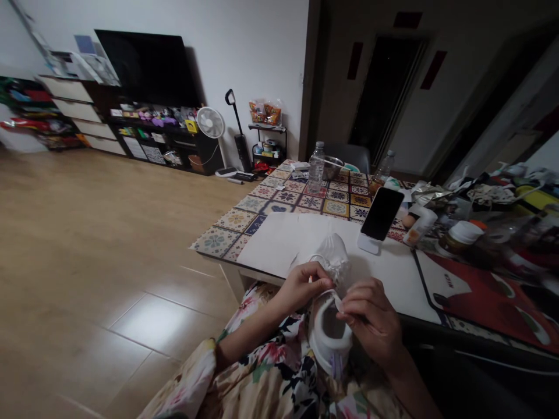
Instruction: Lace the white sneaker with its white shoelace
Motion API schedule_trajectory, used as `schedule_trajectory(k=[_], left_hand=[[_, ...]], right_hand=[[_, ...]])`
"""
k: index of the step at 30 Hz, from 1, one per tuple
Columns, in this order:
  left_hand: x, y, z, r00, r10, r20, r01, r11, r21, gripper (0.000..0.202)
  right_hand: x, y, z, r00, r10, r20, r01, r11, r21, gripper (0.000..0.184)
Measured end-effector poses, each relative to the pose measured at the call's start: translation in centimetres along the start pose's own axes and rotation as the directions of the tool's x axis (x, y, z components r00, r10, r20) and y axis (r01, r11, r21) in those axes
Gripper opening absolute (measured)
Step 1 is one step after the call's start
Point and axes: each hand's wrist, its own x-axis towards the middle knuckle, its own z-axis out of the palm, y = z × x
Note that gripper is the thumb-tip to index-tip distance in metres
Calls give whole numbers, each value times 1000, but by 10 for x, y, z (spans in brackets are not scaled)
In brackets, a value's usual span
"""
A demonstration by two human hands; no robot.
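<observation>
L hand [311,283] & R hand [369,314] both pinched on laces [335,298] of white sneaker [335,259], prob propped btwn bench [238,226] & floral fabric [279,364] for support tbh

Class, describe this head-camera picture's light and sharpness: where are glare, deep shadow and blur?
All in the head view: glare whitens a patch of the floor; the doorway is in deep shadow; the right hand looks softer than the left hand, perhaps motion blur; the television appears slanted, probably lens distortion or camera tilt.
</observation>
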Motion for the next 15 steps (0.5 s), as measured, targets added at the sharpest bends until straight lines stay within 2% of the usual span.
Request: schedule_trajectory(k=[3, 6, 8, 11, 15], left_hand=[[8, -3, 0, 995, 87, -41, -80, 986, 145, 40], [11, -2, 2, 981, 191, -22, -176, 940, 291, 29], [9, -1, 1, 977, 214, -6, -198, 914, 354, 25], [3, 1, -3, 980, 198, 32, -196, 911, 362, 22], [-6, 4, -11, 974, 227, -2, -215, 928, 305, 23]], right_hand=[[1, -2, 2, 998, -2, 58, -2, 998, 70, 14], [1, -2, 5, 992, -16, 125, 3, 994, 105, 18], [0, -1, 4, 987, -23, 156, 5, 993, 119, 16], [-2, 1, -1, 983, 4, 183, -19, 997, 78, 9], [-2, 6, -6, 980, 127, 151, -112, 988, -106, 3]])
